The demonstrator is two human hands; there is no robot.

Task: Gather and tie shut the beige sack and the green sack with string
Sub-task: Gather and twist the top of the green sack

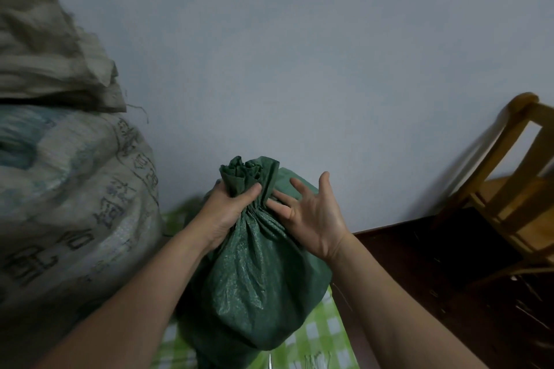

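Observation:
The green sack (pixel 254 278) stands upright in the middle of the view, full and rounded, its mouth gathered into a bunched neck. My left hand (pixel 227 210) is wrapped tightly around that neck from the left. My right hand (pixel 311 213) has spread fingers, with the fingertips touching the neck's right side. A beige sack (pixel 45 48) lies at the upper left, slumped on top of another sack. Pale strands that may be string (pixel 311 362) lie at the bottom edge. No string is around the green neck.
A large whitish woven sack with dark printed characters (pixel 78 204) fills the left side under the beige one. A green-and-white checked cloth (pixel 323 335) lies beneath the green sack. A wooden chair (pixel 509 177) stands at the right on a dark floor (pixel 434 278). A plain wall (pixel 299 54) is behind.

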